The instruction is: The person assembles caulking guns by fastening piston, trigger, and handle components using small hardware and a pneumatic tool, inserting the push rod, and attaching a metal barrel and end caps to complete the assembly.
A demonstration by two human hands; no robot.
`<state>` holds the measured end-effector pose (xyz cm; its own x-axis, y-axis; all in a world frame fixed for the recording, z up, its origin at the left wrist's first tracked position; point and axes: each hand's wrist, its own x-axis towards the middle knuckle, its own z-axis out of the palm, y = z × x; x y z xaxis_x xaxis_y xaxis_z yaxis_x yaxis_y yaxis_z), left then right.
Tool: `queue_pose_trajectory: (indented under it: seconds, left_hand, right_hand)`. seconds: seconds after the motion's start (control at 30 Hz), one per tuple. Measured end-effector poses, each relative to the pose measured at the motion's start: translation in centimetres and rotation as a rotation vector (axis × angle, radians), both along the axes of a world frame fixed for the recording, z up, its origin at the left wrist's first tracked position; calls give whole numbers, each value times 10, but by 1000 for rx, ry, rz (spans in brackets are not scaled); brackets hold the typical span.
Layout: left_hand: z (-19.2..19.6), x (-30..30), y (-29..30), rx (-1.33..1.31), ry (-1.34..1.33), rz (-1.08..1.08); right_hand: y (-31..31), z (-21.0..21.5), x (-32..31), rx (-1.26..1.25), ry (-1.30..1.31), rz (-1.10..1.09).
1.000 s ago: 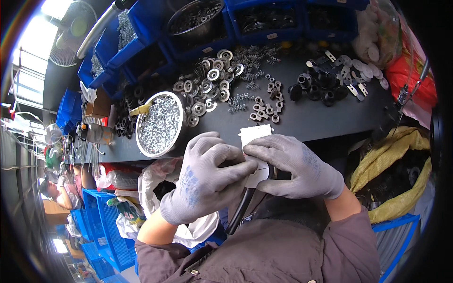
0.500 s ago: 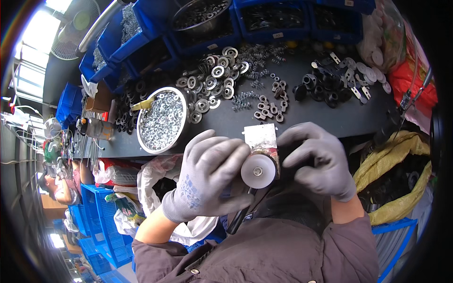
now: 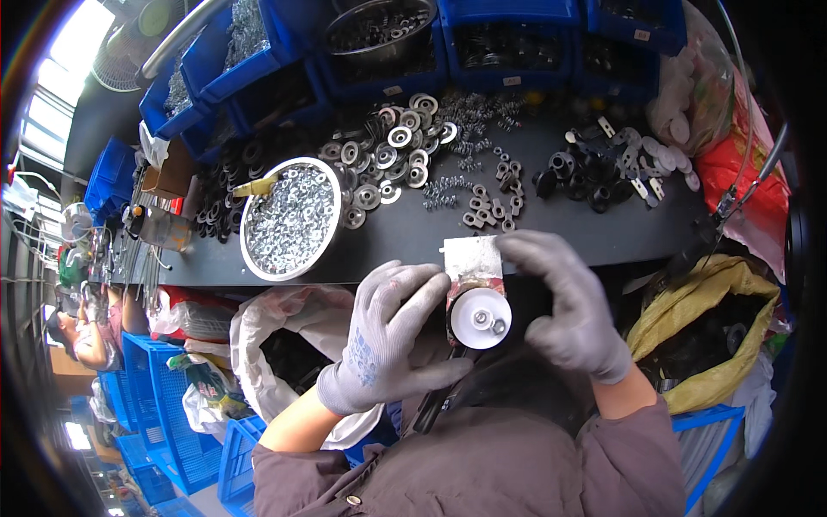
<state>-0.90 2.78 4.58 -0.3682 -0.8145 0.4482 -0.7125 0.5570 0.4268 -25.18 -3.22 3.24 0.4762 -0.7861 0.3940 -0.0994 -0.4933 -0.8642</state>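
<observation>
A white round disc, dished like a shallow cup, rests on a small metal fixture in front of me. At its middle stands a metal fitting, with a small metal ring beside it. My gloved left hand is at the fixture's left, fingers curved and thumb apart, with nothing visible in it. To the right, my gloved right hand is slightly blurred; its fingers reach toward the fixture's top corner, thumb apart. A black handle slants down below the disc.
A white-rimmed bowl of small metal nuts stands on the dark table. Beyond are metal discs, springs, small metal links and black plastic parts. Blue bins line the back. A yellow sack sits right.
A small metal ring now shows on the white disc beside its central fitting. My right hand has straightened its fingers, and my left hand has shifted slightly down. The whole view has shifted a little.
</observation>
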Motion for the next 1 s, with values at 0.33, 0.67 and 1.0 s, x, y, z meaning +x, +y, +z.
queue_pose_trajectory:
  seconds: [0.33, 0.67, 1.0]
  left_hand:
    - [-20, -1, 8, 93, 98, -39]
    - [-8, 43, 15, 5, 115, 163]
    - [-16, 179, -39, 232, -279, 755]
  right_hand:
    - [11, 14, 11, -111, 187, 95]
    - [19, -2, 15, 224, -163, -60]
    - [-81, -30, 6, -605, 1071, -333]
